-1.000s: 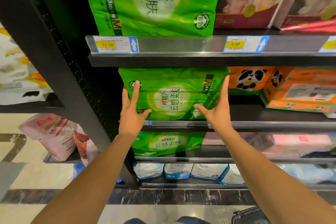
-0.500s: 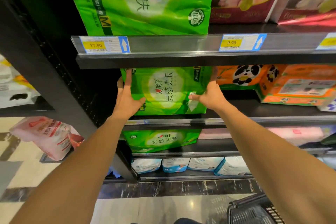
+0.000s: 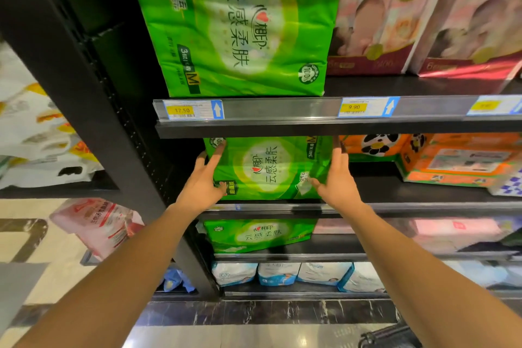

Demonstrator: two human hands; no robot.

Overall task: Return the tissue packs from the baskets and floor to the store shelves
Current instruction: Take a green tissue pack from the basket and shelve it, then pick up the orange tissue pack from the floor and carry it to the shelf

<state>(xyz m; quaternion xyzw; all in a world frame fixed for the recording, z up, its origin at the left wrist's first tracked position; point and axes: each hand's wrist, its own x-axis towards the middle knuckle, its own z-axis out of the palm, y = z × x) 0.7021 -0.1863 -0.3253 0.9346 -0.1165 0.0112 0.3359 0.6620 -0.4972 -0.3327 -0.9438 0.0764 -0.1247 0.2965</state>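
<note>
Standing on the shelf [image 3: 423, 186], the green tissue pack [image 3: 268, 169] sits between the left grip [image 3: 202, 186] and right grip [image 3: 337, 181], straight fingers pressing its sides.

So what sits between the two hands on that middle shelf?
In the head view, a green tissue pack fills the gap: the left hand presses its left side and the right hand its right side.
</note>
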